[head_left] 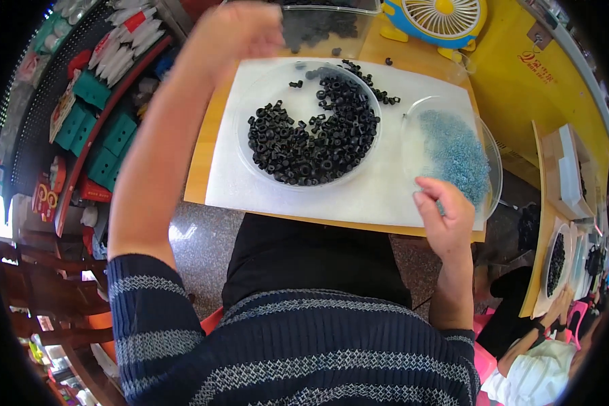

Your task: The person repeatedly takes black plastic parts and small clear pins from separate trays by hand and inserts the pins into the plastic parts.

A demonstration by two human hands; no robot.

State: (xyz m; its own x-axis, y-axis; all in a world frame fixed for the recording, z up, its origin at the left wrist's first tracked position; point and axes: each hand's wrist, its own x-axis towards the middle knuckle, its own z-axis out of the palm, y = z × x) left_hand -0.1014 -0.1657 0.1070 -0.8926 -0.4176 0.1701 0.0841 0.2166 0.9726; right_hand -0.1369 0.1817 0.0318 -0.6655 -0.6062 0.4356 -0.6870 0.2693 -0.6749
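My left hand (247, 34), smeared by motion, reaches to the far side of the table, beside a clear plastic box (369, 30) with small black parts in it. Its fingers are too blurred to read. At the table's near right, my right hand (450, 220) has thumb and forefinger brought close together; anything between them is too small to make out. Just beyond it is a round clear dish (497, 169) holding tiny blue beads (453, 152). In the middle, a larger round clear tray (247, 88) holds many small black ring-like pieces (311, 149).
A white sheet (392, 196) covers most of the wooden table (206, 155). Loose black pieces (379, 91) lie past the tray. A yellow and blue fan (440, 20) stands at the far right. Another person's hands (561, 301) work at a table on the right.
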